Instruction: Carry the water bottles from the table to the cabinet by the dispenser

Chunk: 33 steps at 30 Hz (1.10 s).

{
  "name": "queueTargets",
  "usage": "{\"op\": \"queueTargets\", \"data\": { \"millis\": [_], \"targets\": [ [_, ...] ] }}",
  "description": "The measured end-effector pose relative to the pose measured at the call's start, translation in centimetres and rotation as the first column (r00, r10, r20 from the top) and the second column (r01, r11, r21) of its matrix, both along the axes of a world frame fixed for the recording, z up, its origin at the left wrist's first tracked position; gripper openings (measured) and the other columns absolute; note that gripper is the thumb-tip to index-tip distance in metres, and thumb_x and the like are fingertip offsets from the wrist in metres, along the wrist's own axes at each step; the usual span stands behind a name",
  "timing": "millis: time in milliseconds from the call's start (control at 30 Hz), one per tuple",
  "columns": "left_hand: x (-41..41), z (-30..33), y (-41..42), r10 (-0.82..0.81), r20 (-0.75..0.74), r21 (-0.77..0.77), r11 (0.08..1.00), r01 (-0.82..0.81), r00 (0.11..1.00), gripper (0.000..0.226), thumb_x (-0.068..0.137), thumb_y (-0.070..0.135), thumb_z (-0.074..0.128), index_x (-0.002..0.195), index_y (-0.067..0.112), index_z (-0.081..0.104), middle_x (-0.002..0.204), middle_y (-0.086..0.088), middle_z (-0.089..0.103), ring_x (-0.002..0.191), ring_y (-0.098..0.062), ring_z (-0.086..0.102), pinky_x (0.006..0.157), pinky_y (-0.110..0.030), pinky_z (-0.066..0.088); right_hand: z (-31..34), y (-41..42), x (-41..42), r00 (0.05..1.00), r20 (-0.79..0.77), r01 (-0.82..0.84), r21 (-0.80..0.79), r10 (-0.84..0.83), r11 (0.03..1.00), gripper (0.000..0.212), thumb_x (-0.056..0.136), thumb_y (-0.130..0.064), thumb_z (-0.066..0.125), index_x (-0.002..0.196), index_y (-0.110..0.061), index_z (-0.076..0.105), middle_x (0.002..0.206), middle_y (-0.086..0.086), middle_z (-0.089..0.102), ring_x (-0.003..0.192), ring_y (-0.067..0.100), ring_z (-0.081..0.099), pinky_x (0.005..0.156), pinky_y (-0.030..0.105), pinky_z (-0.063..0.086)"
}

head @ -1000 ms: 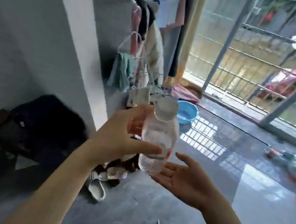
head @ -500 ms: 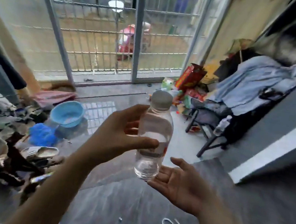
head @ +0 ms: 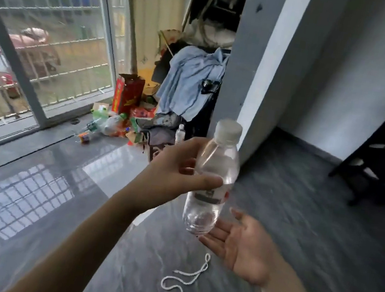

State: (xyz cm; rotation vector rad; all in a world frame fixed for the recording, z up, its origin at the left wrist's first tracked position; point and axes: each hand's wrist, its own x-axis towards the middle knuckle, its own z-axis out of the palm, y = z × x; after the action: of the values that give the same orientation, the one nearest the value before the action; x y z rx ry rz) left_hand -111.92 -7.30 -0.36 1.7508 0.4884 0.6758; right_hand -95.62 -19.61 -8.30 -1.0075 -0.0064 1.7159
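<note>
Head view, left hand (head: 171, 175) gripping water bottle (head: 213, 182), label unreadable, right hand (head: 243, 249) spread

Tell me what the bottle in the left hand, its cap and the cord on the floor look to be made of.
Bottle: clear, glossy thin plastic, judging by the see-through wall and moulded ribs; a printed label band wraps its middle.
Cap: opaque white plastic, matte, probably ridged, though blur hides detail.
Cord: white twisted string, likely cotton or synthetic fibre; it lies limp in loops.
The left hand grips the bottle.
</note>
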Motion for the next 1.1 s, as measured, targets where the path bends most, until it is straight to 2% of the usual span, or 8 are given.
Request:
{"op": "queueTargets", "data": {
  "millis": [100, 200, 300, 533, 700, 867, 967, 1100],
  "targets": [
    [5.0, 0.3, -0.1, -0.125, -0.035, -0.010, 0.992, 0.125, 0.992, 0.055, 0.078, 0.032, 0.080, 0.130, 0.025, 0.062, 0.120, -0.002, 0.074, 0.114, -0.019, 0.071, 0.102, -0.046, 0.056, -0.5, -1.6, 3.7, 0.994, -0.015, 0.107, 0.000, -0.107, 0.994, 0.060, 0.097, -0.036, 0.040, 0.126, 0.014, 0.057, 0.114, 0.030, 0.068, 0.090, 0.039, 0.073, 0.074, 0.040, 0.062],
    [9.9, 0.6, -0.6, -0.208, -0.033, -0.041, 0.978, 0.207, 0.978, 0.056, 0.080, 0.025, 0.080, 0.132, 0.023, 0.060, 0.120, -0.004, 0.073, 0.114, -0.021, 0.070, 0.100, -0.042, 0.056, -0.4, -2.8, 7.7, 0.983, -0.026, 0.180, 0.020, -0.179, 0.983, 0.063, 0.091, -0.035, 0.045, 0.128, 0.015, 0.055, 0.116, 0.032, 0.067, 0.090, 0.039, 0.073, 0.069, 0.038, 0.063],
    [14.9, 0.9, -1.2, -0.262, -0.028, -0.051, 0.964, 0.260, 0.965, 0.054, 0.082, 0.018, 0.078, 0.133, 0.021, 0.060, 0.119, -0.006, 0.073, 0.113, -0.022, 0.070, 0.098, -0.037, 0.056, 0.0, -3.8, 11.7, 0.975, -0.013, 0.223, 0.040, -0.223, 0.974, 0.067, 0.086, -0.036, 0.047, 0.128, 0.015, 0.055, 0.127, 0.033, 0.061, 0.096, 0.039, 0.071, 0.076, 0.038, 0.061],
    [24.5, 1.4, -1.4, -0.373, -0.007, -0.065, 0.926, 0.372, 0.928, 0.054, 0.088, 0.011, 0.075, 0.138, 0.020, 0.057, 0.124, -0.007, 0.072, 0.117, -0.023, 0.069, 0.105, -0.045, 0.053, 0.4, -5.8, 19.9, 0.939, -0.040, 0.344, 0.081, -0.342, 0.935, 0.070, 0.084, -0.037, 0.049, 0.127, 0.017, 0.055, 0.129, 0.034, 0.059, 0.103, 0.041, 0.066, 0.088, 0.042, 0.055],
    [30.4, 1.1, -0.4, -0.447, 0.009, -0.083, 0.891, 0.446, 0.894, 0.063, 0.080, 0.028, 0.078, 0.139, 0.020, 0.056, 0.123, -0.007, 0.072, 0.116, -0.026, 0.069, 0.105, -0.047, 0.053, 0.2, -5.8, 23.9, 0.915, -0.058, 0.403, 0.096, -0.399, 0.910, 0.065, 0.095, -0.038, 0.043, 0.128, 0.017, 0.053, 0.127, 0.035, 0.060, 0.104, 0.043, 0.068, 0.089, 0.043, 0.052],
    [36.0, -0.1, 1.4, -0.464, 0.086, -0.074, 0.879, 0.470, 0.882, 0.059, 0.078, 0.031, 0.076, 0.134, 0.022, 0.058, 0.116, -0.003, 0.072, 0.110, -0.020, 0.070, 0.097, -0.036, 0.055, -0.3, -4.2, 28.4, 0.883, -0.085, 0.468, 0.080, -0.462, 0.880, 0.063, 0.092, -0.035, 0.047, 0.131, 0.014, 0.054, 0.132, 0.032, 0.058, 0.127, 0.043, 0.053, 0.094, 0.044, 0.050],
    [39.8, -0.5, 3.3, -0.465, 0.127, -0.074, 0.876, 0.476, 0.876, 0.060, 0.077, 0.031, 0.077, 0.132, 0.019, 0.057, 0.114, 0.000, 0.071, 0.108, -0.018, 0.070, 0.094, -0.032, 0.054, -0.5, -2.5, 31.9, 0.867, -0.061, 0.499, 0.081, -0.495, 0.863, 0.061, 0.089, -0.033, 0.048, 0.126, 0.015, 0.058, 0.131, 0.032, 0.059, 0.123, 0.042, 0.057, 0.095, 0.043, 0.049],
    [44.9, -0.8, 6.6, -0.499, 0.152, -0.074, 0.855, 0.514, 0.853, 0.057, 0.075, 0.030, 0.080, 0.127, 0.017, 0.061, 0.109, 0.000, 0.073, 0.104, -0.020, 0.071, 0.095, -0.038, 0.053, -0.1, 0.0, 36.5, 0.846, -0.035, 0.532, 0.087, -0.531, 0.842, 0.056, 0.091, -0.031, 0.048, 0.119, 0.015, 0.063, 0.127, 0.034, 0.060, 0.099, 0.039, 0.070, 0.091, 0.040, 0.052]
  ]
}}
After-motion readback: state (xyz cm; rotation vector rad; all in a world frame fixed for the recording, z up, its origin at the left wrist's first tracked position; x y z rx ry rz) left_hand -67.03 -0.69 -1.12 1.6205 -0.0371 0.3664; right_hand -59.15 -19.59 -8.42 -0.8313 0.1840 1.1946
